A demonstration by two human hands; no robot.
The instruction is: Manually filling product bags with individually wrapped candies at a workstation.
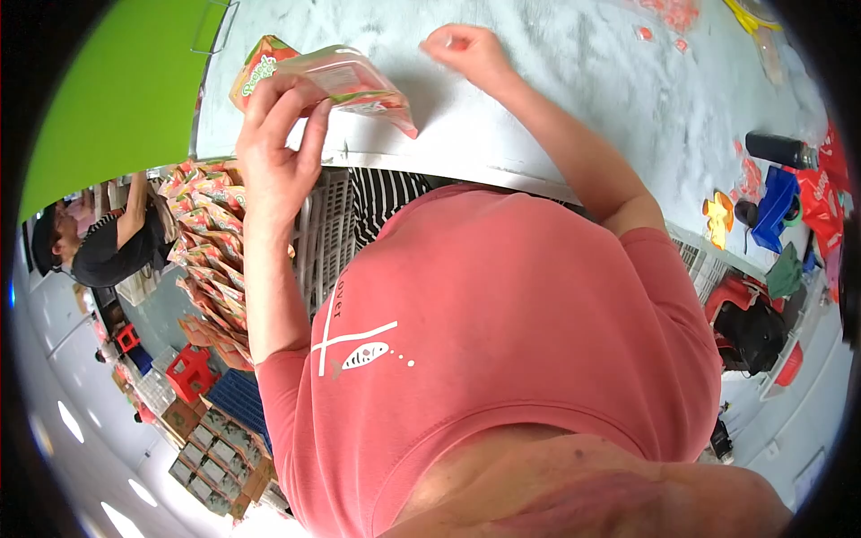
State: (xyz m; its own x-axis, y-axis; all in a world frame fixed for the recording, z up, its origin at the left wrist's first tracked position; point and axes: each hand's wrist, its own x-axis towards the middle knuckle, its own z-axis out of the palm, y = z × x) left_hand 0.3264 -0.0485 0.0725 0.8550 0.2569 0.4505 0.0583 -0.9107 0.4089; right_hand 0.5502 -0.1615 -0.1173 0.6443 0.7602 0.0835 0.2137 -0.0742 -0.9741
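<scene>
My left hand [278, 148] is raised at the near edge of the white table [574, 81] and grips a thin stack of clear and orange snack packets [345, 81], fingers wrapped around their lower end. My right hand [466, 49] rests farther out on the tabletop with its fingers curled in; I cannot make out anything in it. My red shirt fills the lower middle of the view.
A heap of the same orange packets [211, 242] lies beside a white slatted crate [327, 233] under the table's left end. A person in black [108, 247] stands far left. A black bottle [778, 148], a blue box [773, 208] and red bags are at the right.
</scene>
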